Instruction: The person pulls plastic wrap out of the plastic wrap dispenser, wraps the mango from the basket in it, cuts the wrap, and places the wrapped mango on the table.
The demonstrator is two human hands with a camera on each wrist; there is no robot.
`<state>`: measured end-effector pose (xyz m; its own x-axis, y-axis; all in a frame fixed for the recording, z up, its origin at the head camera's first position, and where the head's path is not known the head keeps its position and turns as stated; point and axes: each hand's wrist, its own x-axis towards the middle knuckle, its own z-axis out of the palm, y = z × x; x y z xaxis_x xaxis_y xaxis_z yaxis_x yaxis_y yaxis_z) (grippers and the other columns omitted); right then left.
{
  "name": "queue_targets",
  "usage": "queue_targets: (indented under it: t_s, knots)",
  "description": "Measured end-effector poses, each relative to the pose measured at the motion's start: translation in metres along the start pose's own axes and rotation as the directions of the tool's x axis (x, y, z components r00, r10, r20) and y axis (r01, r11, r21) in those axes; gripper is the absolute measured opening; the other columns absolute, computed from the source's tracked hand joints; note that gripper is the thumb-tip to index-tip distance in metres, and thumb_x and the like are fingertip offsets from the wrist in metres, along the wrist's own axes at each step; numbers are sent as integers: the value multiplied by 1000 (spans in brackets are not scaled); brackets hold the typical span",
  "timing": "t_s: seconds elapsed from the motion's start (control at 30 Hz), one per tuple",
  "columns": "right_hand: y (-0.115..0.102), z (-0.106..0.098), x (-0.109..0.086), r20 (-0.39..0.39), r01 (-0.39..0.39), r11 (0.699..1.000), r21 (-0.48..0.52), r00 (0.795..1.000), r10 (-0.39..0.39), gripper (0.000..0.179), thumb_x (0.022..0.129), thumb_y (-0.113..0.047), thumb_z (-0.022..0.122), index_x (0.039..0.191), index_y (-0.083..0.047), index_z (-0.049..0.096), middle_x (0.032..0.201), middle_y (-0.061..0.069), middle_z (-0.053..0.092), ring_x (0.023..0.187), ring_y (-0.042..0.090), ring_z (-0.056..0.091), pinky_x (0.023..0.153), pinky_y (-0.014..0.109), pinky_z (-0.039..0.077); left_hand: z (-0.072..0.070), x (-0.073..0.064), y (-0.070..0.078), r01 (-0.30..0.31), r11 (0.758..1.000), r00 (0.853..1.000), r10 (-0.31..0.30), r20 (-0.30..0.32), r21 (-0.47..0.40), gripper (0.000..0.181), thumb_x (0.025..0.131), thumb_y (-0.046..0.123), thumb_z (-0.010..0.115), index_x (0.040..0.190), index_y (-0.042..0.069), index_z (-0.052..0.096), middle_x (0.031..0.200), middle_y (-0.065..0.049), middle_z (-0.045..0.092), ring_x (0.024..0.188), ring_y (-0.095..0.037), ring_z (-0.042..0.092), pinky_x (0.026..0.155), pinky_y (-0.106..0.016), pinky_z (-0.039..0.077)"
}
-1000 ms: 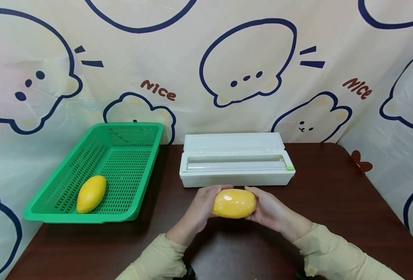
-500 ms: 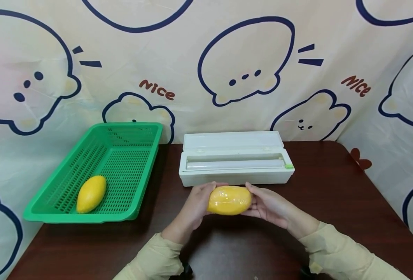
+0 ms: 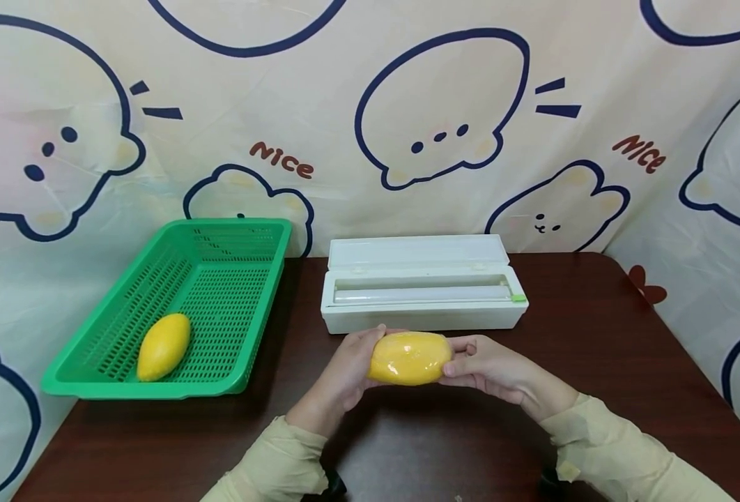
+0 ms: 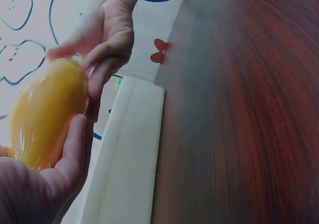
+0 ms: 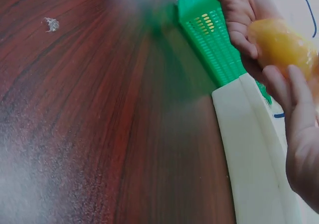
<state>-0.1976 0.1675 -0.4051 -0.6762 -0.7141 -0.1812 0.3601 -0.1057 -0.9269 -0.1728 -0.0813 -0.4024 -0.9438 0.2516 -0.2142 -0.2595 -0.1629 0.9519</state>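
A yellow mango [image 3: 410,358] with a shiny, clear film around it is held up over the table between both hands. My left hand [image 3: 345,373] grips its left end, with fingers passing under it, as the left wrist view shows. At the other end, my right hand [image 3: 495,373] pinches the mango with thumb and fingertips. Film creases catch the light in the left wrist view. Another yellow mango [image 3: 164,347] lies in the green basket [image 3: 144,392] on the left.
Behind the hands stands a white cling film box [image 3: 423,321] with its lid raised and a pale roll [image 3: 420,294] inside. A small clear scrap [image 5: 51,24] lies on the dark wooden table [image 5: 124,109]. Patterned cloth [image 3: 320,104] hangs behind and at the sides.
The mango and left hand have shifted slightly left. My right fingers spread at the mango's end half a second ago; now the thumb and fingertips pinch that end.
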Motion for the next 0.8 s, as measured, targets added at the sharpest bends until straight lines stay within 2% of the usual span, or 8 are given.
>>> queue_targets:
  t_s: [0.17, 0.37, 0.5, 0.6, 0.73, 0.8]
  knots:
    - [-2, -3, -1, 42, 3, 999, -49, 999, -1, 37, 92, -3, 76, 126, 4, 64, 114, 12, 74, 105, 22, 72, 96, 38, 53, 0, -1, 1, 38, 999, 999, -39, -24, -36, 47, 109, 29, 44, 131, -9, 61, 102, -13, 64, 81, -18, 66, 72, -43, 61]
    - [-3, -3, 0, 41, -41, 996, -74, 998, 44, 38, 92, 0, 73, 128, 5, 62, 116, 13, 73, 106, 22, 71, 96, 39, 53, 0, -1, -1, 17, 1000, 1000, -18, -9, -25, 48, 110, 29, 42, 132, -8, 61, 102, -14, 65, 81, -18, 66, 72, -43, 61]
    - [-2, -4, 1, 56, -42, 998, -41, 997, 44, 58, 96, -1, 67, 147, 12, 42, 130, 13, 66, 117, 21, 65, 102, 42, 49, -3, -2, -4, -22, 1000, 1000, 22, -13, 18, 47, 110, 26, 40, 143, -4, 54, 107, -17, 64, 82, -18, 65, 73, -40, 61]
    - [-2, -4, 3, 61, -18, 1000, -6, 998, 19, 63, 101, -3, 61, 152, 14, 30, 136, 14, 62, 122, 22, 62, 104, 41, 48, -3, -2, -4, -43, 999, 999, 43, -27, 29, 48, 110, 22, 38, 151, -2, 46, 106, -17, 63, 81, -16, 64, 73, -35, 59]
    - [1, -4, 4, 45, 2, 1000, 24, 999, -3, 48, 104, -4, 56, 147, 12, 41, 130, 13, 64, 118, 22, 64, 104, 40, 48, -1, -1, -4, -51, 999, 997, 51, -49, -4, 49, 108, 17, 38, 154, -1, 41, 99, -13, 63, 77, -13, 61, 71, -29, 55]
    - [2, -3, 4, 51, 2, 999, 33, 999, -4, 46, 104, -3, 56, 145, 12, 44, 129, 12, 65, 117, 21, 64, 103, 40, 48, -1, -1, -5, -52, 998, 997, 52, -50, -18, 51, 107, 15, 38, 154, -2, 40, 103, -15, 65, 75, -11, 61, 71, -26, 53]
